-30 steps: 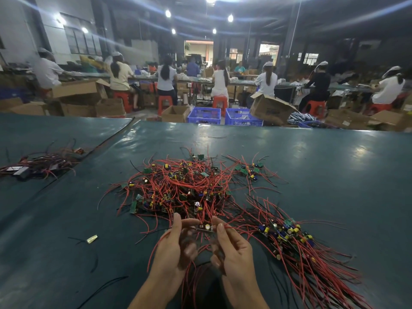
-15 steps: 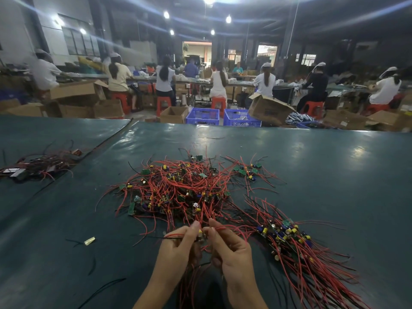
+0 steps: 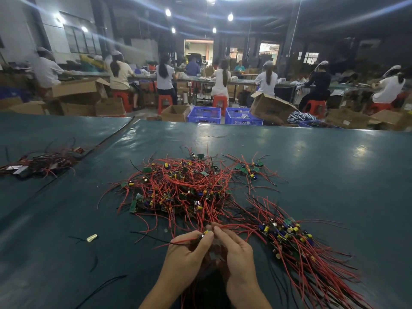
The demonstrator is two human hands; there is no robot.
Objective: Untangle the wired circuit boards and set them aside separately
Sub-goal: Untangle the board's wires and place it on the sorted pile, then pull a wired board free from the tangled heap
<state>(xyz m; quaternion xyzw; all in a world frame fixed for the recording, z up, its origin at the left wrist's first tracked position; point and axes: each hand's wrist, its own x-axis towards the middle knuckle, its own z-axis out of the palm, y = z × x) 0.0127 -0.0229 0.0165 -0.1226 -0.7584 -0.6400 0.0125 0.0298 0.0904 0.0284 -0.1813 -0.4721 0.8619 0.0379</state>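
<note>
Near edge of tangle [image 3: 185, 188] | L hand [image 3: 187, 253] pinches small board [image 3: 205, 233], R hand [image 3: 238, 255] pinches red lead [image 3: 234, 225] | I'd ease lead out slowly, no yanking, keep board steady.

Red wires [image 3: 185, 186], green boards [image 3: 133, 206], dark teal table [image 3: 334, 166]

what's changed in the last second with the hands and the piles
The left hand and right hand had straighter fingers a second ago, with the tips apart. Now the tips meet: the left pinches a small board, and the right pinches a red wire beside it. The tangled pile and the sorted bunch on the right look unchanged.
</note>
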